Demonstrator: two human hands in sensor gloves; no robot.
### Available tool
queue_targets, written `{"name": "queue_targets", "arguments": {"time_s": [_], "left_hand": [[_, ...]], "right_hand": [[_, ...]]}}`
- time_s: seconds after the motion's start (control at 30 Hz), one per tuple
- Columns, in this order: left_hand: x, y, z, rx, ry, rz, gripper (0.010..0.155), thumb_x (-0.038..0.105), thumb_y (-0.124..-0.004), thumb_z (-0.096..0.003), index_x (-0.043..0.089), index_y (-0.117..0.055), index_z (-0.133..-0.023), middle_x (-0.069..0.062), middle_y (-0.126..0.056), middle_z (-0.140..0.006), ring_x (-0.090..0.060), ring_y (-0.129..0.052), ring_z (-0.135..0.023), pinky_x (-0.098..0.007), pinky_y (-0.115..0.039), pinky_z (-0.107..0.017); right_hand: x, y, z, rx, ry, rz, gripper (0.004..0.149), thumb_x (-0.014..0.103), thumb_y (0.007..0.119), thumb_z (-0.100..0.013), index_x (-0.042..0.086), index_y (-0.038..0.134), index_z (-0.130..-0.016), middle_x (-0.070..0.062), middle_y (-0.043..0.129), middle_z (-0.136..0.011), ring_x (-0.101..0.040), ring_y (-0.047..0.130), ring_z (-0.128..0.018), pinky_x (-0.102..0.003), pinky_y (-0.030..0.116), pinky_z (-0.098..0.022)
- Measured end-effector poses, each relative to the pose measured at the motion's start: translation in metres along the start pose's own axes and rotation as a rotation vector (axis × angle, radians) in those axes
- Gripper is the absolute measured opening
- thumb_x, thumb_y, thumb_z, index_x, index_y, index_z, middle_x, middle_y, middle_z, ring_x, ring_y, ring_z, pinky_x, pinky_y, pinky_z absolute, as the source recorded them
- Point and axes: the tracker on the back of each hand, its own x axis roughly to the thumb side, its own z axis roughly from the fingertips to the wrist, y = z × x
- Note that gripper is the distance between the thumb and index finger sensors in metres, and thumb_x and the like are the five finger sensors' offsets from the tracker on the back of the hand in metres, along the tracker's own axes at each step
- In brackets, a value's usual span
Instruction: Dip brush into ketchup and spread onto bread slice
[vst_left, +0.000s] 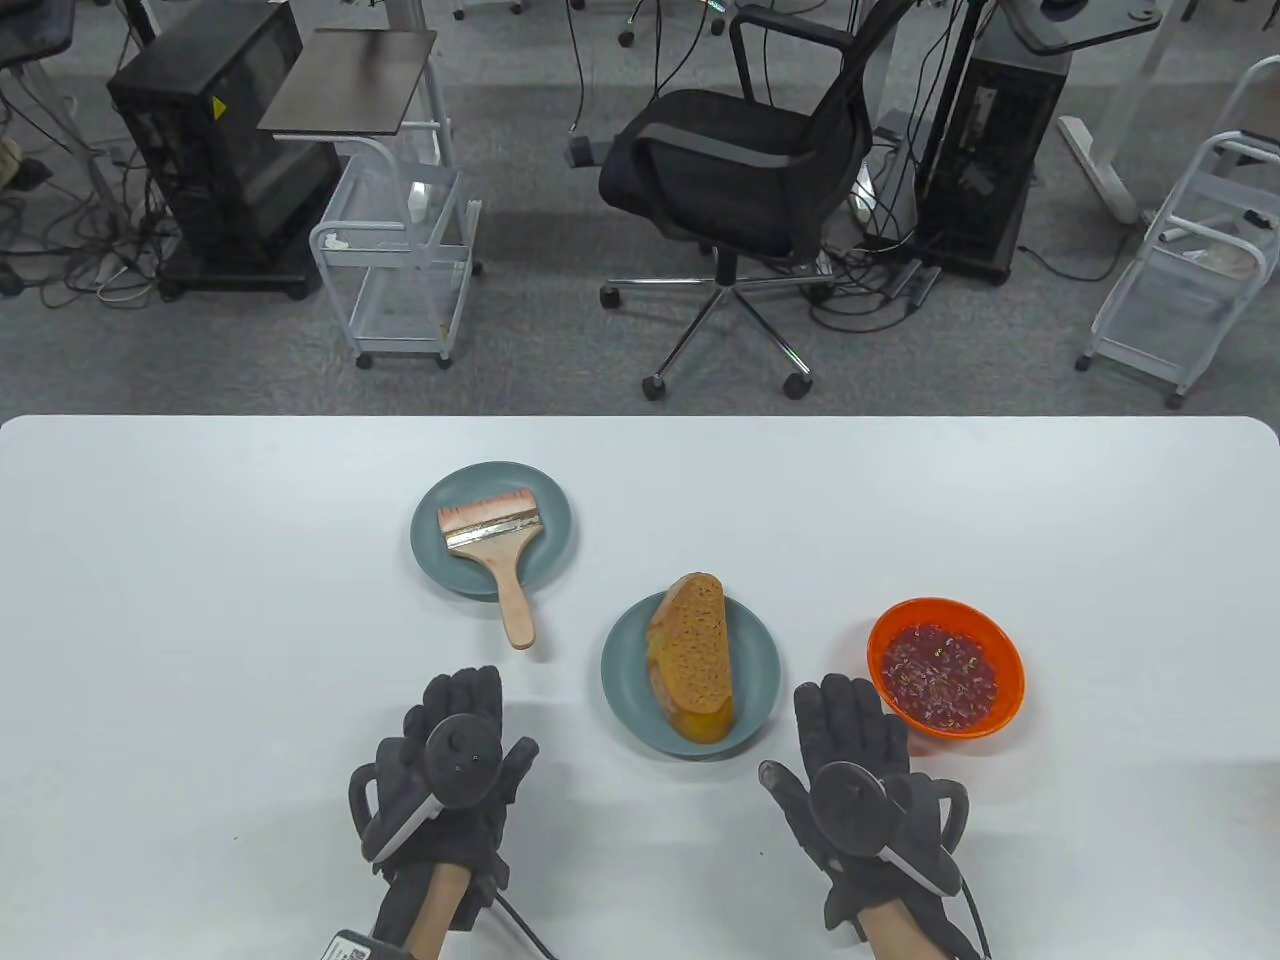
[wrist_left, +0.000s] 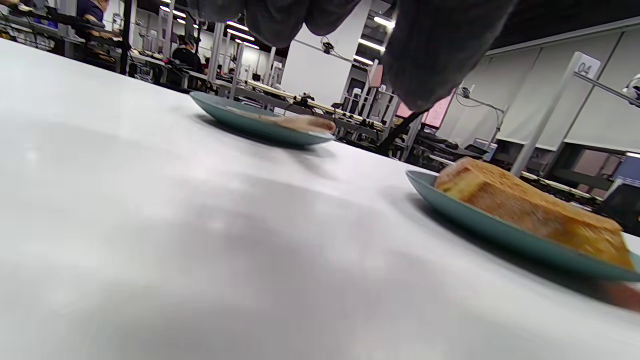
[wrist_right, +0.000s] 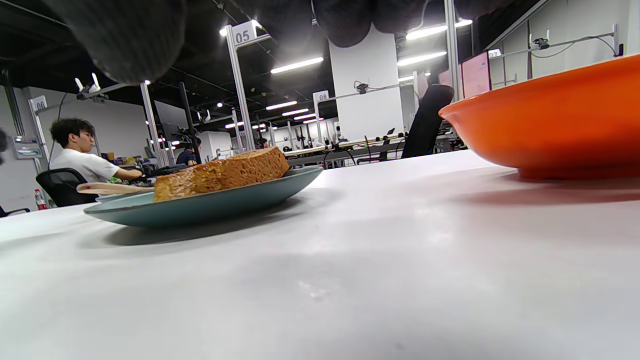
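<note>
A wooden brush (vst_left: 495, 545) with pale bristles lies on a teal plate (vst_left: 445, 565), its handle (wrist_left: 305, 123) sticking out toward me. A bread slice (vst_left: 690, 655) lies on a second teal plate (vst_left: 625, 690); it also shows in the left wrist view (wrist_left: 530, 210) and the right wrist view (wrist_right: 225, 177). An orange bowl (vst_left: 1005, 665) holds red ketchup (vst_left: 938, 675). My left hand (vst_left: 455, 755) rests flat on the table below the brush, holding nothing. My right hand (vst_left: 860, 760) rests flat between the bread plate and the bowl (wrist_right: 555, 130), holding nothing.
The white table (vst_left: 200, 600) ends at a far edge, with a black office chair (vst_left: 740, 170), wire carts (vst_left: 400, 260) and computer towers on the floor behind it. Nothing else lies on the table.
</note>
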Motion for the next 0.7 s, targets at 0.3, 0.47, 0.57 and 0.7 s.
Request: {"name": "queue_targets", "arguments": {"time_s": [0.3, 0.47, 0.57, 0.7], "left_hand": [[0.003, 0.003, -0.088, -0.077, 0.175, 0.116, 0.078, 0.044, -0.075, -0.0625, 0.008, -0.030, -0.115, -0.022, -0.036, -0.117, -0.052, -0.036, -0.107, -0.061, -0.035, -0.072], [0.015, -0.013, -0.117, -0.155, 0.225, 0.065, 0.081, 0.046, -0.075, -0.0624, 0.010, -0.026, -0.116, -0.022, -0.032, -0.118, -0.054, -0.042, -0.107, -0.064, -0.039, -0.072], [0.020, -0.021, -0.126, -0.182, 0.274, 0.006, 0.082, 0.046, -0.075, -0.0624, 0.011, -0.024, -0.115, -0.023, -0.031, -0.118, -0.054, -0.061, -0.103, -0.066, -0.049, -0.071], [0.022, -0.027, -0.131, -0.184, 0.299, -0.045, 0.079, 0.040, -0.075, -0.0631, 0.011, -0.024, -0.115, -0.022, -0.033, -0.117, -0.046, -0.074, -0.095, -0.062, -0.057, -0.068]], "right_hand": [[0.009, 0.003, -0.003, 0.010, -0.050, -0.027, 0.075, 0.053, 0.071, -0.051, 0.015, 0.042, -0.109, -0.022, 0.030, -0.111, -0.048, 0.031, -0.103, -0.066, 0.037, -0.067], [0.005, 0.002, -0.011, 0.005, -0.028, -0.062, 0.075, 0.053, 0.071, -0.052, 0.015, 0.042, -0.109, -0.022, 0.030, -0.111, -0.048, 0.030, -0.103, -0.066, 0.036, -0.068], [0.005, 0.004, -0.012, 0.014, -0.026, -0.106, 0.075, 0.053, 0.071, -0.052, 0.014, 0.042, -0.109, -0.022, 0.030, -0.111, -0.048, 0.029, -0.103, -0.067, 0.036, -0.067], [0.007, 0.004, -0.011, 0.030, -0.044, -0.092, 0.076, 0.053, 0.071, -0.052, 0.014, 0.041, -0.110, -0.022, 0.029, -0.111, -0.048, 0.028, -0.103, -0.067, 0.035, -0.068]]}}
